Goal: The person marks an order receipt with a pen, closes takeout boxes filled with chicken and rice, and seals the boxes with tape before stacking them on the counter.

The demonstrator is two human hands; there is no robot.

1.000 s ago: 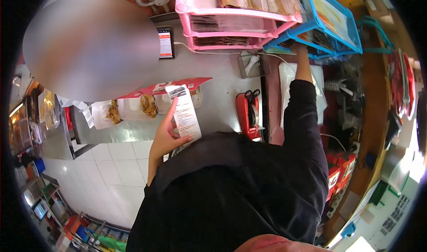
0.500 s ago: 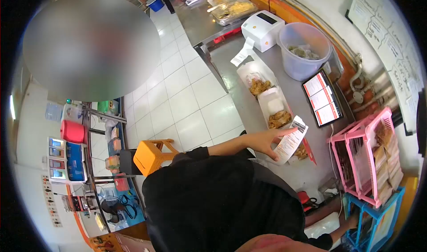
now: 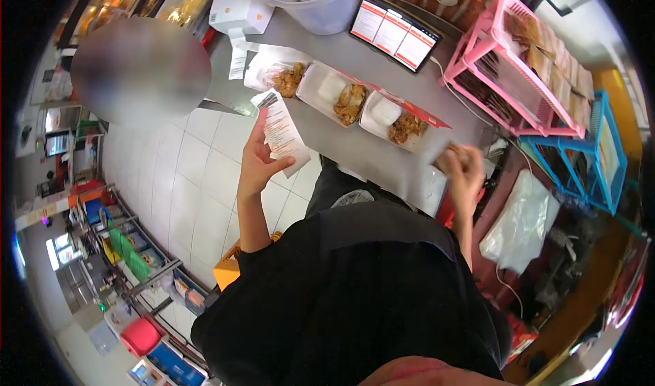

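Observation:
Between the thumb and fingers of my left hand (image 3: 263, 161) is a long printed paper receipt (image 3: 283, 132), held upright in front of the counter's edge. My right hand (image 3: 464, 171) is raised by the right end of the food boxes, its fingers curled round something small and brownish that is blurred by motion. Three open white boxes stand in a row: a left box (image 3: 258, 74), a middle box (image 3: 314, 88) and a right box (image 3: 372, 118). Fried pieces (image 3: 349, 104) lie in them, and the middle and right boxes also show white rice (image 3: 384, 112).
A tablet (image 3: 394, 31) lies behind the boxes, beside a translucent bucket (image 3: 317, 7) and a white label printer (image 3: 240, 5). At the right are a pink rack (image 3: 508, 65), a blue basket (image 3: 592, 154) and clear plastic bags (image 3: 520, 221).
My right hand has left the blue basket and moved over to the boxes, holding something. My left hand still holds the receipt. The camera view has turned.

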